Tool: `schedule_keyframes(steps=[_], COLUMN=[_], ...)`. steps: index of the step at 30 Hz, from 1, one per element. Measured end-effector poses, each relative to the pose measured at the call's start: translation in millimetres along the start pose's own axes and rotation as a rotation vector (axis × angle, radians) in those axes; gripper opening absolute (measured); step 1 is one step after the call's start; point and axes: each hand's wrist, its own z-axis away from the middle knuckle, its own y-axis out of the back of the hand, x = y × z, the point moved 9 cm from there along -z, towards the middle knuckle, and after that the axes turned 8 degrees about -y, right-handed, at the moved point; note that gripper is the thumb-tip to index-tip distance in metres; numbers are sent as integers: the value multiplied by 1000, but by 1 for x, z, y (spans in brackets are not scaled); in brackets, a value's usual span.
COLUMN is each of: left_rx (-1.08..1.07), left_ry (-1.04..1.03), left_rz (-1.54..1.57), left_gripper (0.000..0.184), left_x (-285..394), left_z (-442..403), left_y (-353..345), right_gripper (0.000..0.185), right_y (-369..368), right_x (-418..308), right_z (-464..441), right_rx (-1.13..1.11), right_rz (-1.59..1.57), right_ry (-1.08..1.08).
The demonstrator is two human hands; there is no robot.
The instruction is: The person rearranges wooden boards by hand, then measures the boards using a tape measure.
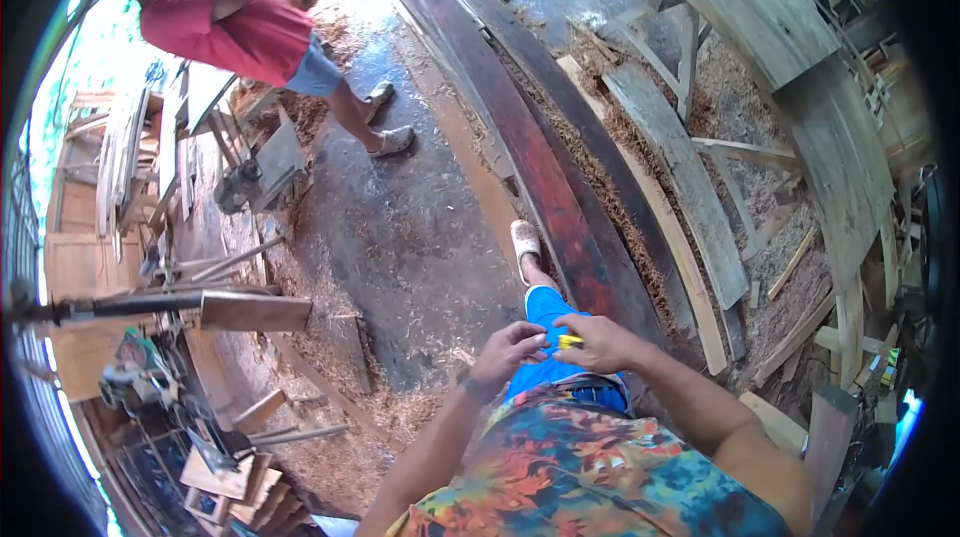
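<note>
In front of my waist, my right hand [598,344] is closed around a small yellow-and-black object [569,341], too small to identify for certain. My left hand [508,355] is just beside it, fingers curled toward the yellow piece. Whether anything is pinched in those left fingers is hidden. Below both hands are my blue shorts [541,322] and the hem of my multicoloured shirt [600,457].
Long dark reddish boards [520,137] run along the floor on my right, with grey planks [680,177] beyond. A person in a red shirt [235,27] stands at upper left. Wood offcuts [235,482] lie at lower left. Shavings [400,417] litter the floor.
</note>
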Motion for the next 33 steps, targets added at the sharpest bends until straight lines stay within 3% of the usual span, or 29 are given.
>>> schedule_keyframes(steps=[2, 4, 10, 14, 16, 19, 22, 25, 26, 27, 28, 29, 31, 32, 33], left_rx=[-22, 2, 42, 311, 461, 724, 905, 656, 685, 510, 376, 200, -66, -242, -308], left_ry=[-17, 108, 114, 71, 3, -195, -217, 54, 129, 298, 401, 617, 736, 868, 848], left_rz=[-184, -249, -86, -229, -213, -26, 45, 53, -294, -565, -608, -937, -1191, -1399, -1438], left_gripper=[25, 21, 18, 24, 24, 28, 25, 24, 23, 23, 30, 44, 63, 80, 98], left_x=[20, 43, 138, 206, 243, 287, 295, 223, 238, 205, 154, 146, 69, 81, 96], left_z=[-44, -73, -123, -129, -124, -113, -113, -147, -159, -175, -186, -197, -219, -226, -234], left_y=[22, 47, 116, 220, 282, 378, 454, 555, 491, 508, 534, 490, 526, 479, 438], right_gripper=[47, 43, 41, 49, 41, 33, 28, 29, 29, 30, 32, 33, 32, 30, 29], right_y=[20, 37, 65, 96, 115, 122, 131, 114, 105, 95, 65, 68, 26, 15, -70], right_x=[-31, -47, -47, 5, 53, 131, 168, 209, 221, 224, 251, 228, 237, 221, 289], right_z=[-45, -82, -177, -219, -228, -243, -251, -278, -290, -303, -339, -351, -405, -419, -481], right_rx=[48, 95, 39, -76, -78, -33, -35, 41, 76, 104, 203, 278, 376, 397, 576], right_rz=[-5, -56, -143, 33, 118, 148, 119, -30, -78, -188, -160, -129, -289, -405, -508], right_ry=[95, 150, 87, -121, -322, -391, -410, -488, -510, -567, -480, -519, -707, -813, -795])
